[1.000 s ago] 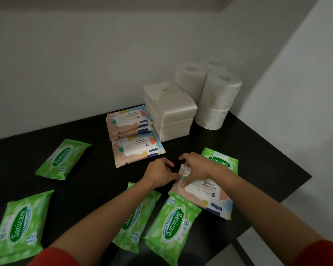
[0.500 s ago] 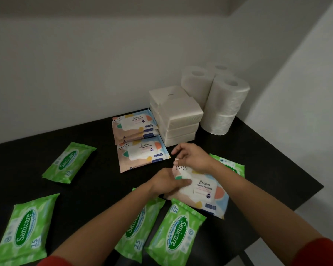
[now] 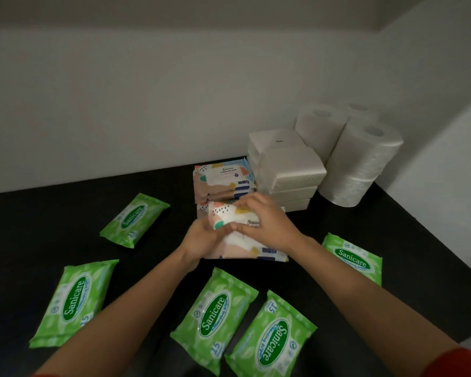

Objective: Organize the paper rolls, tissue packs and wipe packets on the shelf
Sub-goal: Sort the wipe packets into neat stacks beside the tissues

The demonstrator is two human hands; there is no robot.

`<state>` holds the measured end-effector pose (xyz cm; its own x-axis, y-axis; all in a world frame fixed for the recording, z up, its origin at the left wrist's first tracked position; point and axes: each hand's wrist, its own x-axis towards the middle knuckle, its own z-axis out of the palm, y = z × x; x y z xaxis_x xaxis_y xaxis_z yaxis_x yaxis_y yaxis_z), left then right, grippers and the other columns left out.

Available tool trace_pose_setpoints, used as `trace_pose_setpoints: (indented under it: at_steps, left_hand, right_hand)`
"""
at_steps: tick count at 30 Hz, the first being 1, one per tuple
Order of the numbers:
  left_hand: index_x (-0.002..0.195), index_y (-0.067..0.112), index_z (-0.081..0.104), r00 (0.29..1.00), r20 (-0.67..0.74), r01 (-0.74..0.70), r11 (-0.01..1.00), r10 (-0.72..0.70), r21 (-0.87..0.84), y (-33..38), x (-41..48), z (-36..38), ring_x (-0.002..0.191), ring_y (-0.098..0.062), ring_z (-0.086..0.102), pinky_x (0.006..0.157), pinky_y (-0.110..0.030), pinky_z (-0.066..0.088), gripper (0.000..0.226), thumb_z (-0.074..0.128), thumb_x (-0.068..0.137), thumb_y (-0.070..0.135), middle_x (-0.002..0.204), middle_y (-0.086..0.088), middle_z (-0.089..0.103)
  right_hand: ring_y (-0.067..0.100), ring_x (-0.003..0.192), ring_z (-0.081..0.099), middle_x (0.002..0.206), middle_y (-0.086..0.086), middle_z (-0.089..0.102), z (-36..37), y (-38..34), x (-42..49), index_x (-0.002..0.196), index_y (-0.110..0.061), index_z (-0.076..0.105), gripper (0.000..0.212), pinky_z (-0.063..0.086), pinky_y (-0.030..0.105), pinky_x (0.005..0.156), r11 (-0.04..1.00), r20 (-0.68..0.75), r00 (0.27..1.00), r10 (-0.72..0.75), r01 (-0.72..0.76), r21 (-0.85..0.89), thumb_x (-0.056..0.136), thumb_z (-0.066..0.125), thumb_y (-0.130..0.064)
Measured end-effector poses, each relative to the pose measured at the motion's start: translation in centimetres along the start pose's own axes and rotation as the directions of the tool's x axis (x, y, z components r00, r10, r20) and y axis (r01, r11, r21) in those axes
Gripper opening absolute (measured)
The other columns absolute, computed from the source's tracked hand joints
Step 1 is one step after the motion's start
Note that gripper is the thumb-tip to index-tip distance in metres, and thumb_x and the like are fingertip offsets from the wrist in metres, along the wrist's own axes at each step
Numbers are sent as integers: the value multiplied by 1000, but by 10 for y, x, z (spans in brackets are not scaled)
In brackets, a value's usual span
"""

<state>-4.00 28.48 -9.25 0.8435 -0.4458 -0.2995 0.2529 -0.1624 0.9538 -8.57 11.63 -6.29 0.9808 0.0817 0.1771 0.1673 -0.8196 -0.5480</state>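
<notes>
The curled fingers (image 3: 249, 204) of the right hand (image 3: 267, 224) bend over the top of a flat pastel-patterned plastic wipe packet (image 3: 242, 243), with the thumb pressing its face. The left hand (image 3: 201, 240) grips the packet's left edge, thumb on top and the other fingers tucked beneath. The two thumbs nearly meet.

The held packet sits tilted above a second pastel packet (image 3: 201, 210) that lies on the black shelf (image 3: 38, 227). Only the left edge of that second packet shows. Just behind it is a small stack of like pastel packets (image 3: 223, 183); their number cannot be told.

To the right, touching that stack, are white rectangular tissue packs (image 3: 291, 172). Three are piled in front, and more are piled behind. In the corner stand white paper rolls (image 3: 365, 156); four show, two of them stacked.

Five green plastic "Sanicare" wipe packets lie apart on the shelf:
- far left (image 3: 135, 220)
- near left (image 3: 75, 303)
- two in the near middle (image 3: 215, 317) (image 3: 272, 341)
- one at the right (image 3: 354, 259)

Half a second earlier the held packet was further right and nearer, overlapping the right green packet. It now covers the single pastel packet, and the green one shows whole.
</notes>
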Motion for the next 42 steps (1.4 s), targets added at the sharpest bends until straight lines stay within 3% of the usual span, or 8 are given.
trace_pose_setpoints:
  at_steps: [8,13,17,22,29,33,38,42]
  left_hand:
    - [110,7,64,958,-242,121,980,-157,-156,-7,18,-30,79,-23,69,63,-32,55,32,70,84,26,97,-13,71]
    - [107,8,62,941,-253,178,965,-225,-194,-8,34,-26,76,-22,68,61,-30,54,30,69,85,27,94,-12,70]
    - [112,9,60,937,-242,217,963,-251,-161,-7,48,-20,86,-24,68,71,-33,56,33,68,86,27,103,-13,69]
    - [104,12,61,932,-321,211,972,-168,106,-4,59,-17,93,-22,64,79,-34,53,34,70,83,37,105,-8,67]
    - [113,10,64,929,-369,193,824,21,533,0,57,-22,88,-18,62,71,-28,48,49,64,83,50,107,-7,68]
    - [128,11,57,911,-412,187,881,10,434,-6,54,-28,105,-22,62,85,-31,51,53,62,87,45,120,-8,64]
    - [129,12,58,908,-417,186,920,-28,345,-10,54,-35,108,-22,61,84,-30,50,46,60,91,38,123,-8,63]
    - [124,11,61,894,-446,197,924,-33,328,-12,56,-33,104,-21,61,82,-30,49,44,62,89,38,118,-8,65]
  right_hand:
    - [15,142,19,154,-2,26,31,-2,-1,146,-22,34,69,13,29,116,977,235,972,-13,62,-205,87,61,-47]
    - [19,147,8,157,-2,21,39,8,3,148,-22,28,62,8,33,118,966,222,973,59,0,-259,95,51,-42]
    - [16,146,9,156,-4,23,40,17,3,147,-23,29,58,8,30,116,962,186,978,93,-40,-270,96,50,-39]
    - [15,145,11,153,-6,26,42,26,3,145,-27,31,54,11,34,116,960,131,983,129,-91,-266,95,50,-36]
    - [14,144,14,153,-5,24,43,30,2,145,-28,32,52,15,34,116,951,108,985,138,-101,-292,96,49,-36]
    - [14,144,13,154,-5,23,44,30,-1,144,-28,32,54,11,33,116,944,82,988,132,-100,-314,94,52,-34]
    - [17,144,13,156,-2,17,42,31,-5,146,-29,29,75,14,35,116,932,78,987,141,-105,-347,83,59,-1]
    - [18,143,16,155,-2,18,42,31,-2,145,-29,30,80,22,37,114,928,80,986,147,-110,-356,79,62,3]
